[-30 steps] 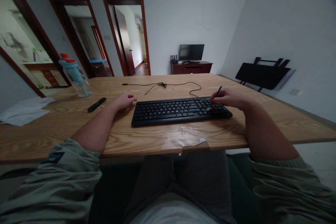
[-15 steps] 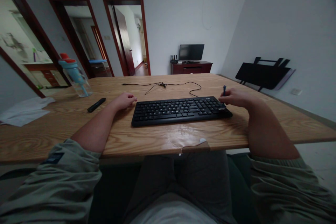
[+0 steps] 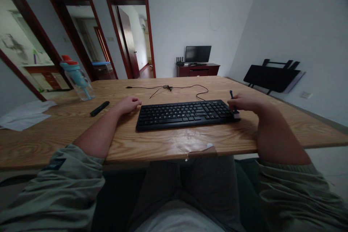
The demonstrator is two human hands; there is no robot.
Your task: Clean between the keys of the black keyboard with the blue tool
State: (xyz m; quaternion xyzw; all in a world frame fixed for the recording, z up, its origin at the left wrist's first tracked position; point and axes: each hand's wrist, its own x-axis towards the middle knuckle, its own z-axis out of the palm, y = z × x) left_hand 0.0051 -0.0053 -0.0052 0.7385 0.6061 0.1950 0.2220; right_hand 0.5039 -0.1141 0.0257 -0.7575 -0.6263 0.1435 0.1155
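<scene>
A black keyboard (image 3: 187,114) lies flat on the wooden table in front of me. My right hand (image 3: 243,102) is closed around a small brush (image 3: 235,111) with a dark blue handle that sticks up above my fingers. The brush's pale lower end sits at the keyboard's right end, by the number pad's edge. My left hand (image 3: 127,104) rests on the table at the keyboard's far left corner. Its fingers are loosely bent and hold nothing, with one fingertip at or very near the corner.
Behind the keyboard runs its black cable (image 3: 187,86), partly bundled. A dark remote-like object (image 3: 99,109), a clear bottle (image 3: 78,81) with a red and blue lid, and white paper (image 3: 25,114) are on the left. The table's front edge (image 3: 202,152) is chipped.
My right hand and the brush have shifted slightly right and toward me, to the keyboard's right edge. The brush's handle now leans the other way. My left hand stays where it was.
</scene>
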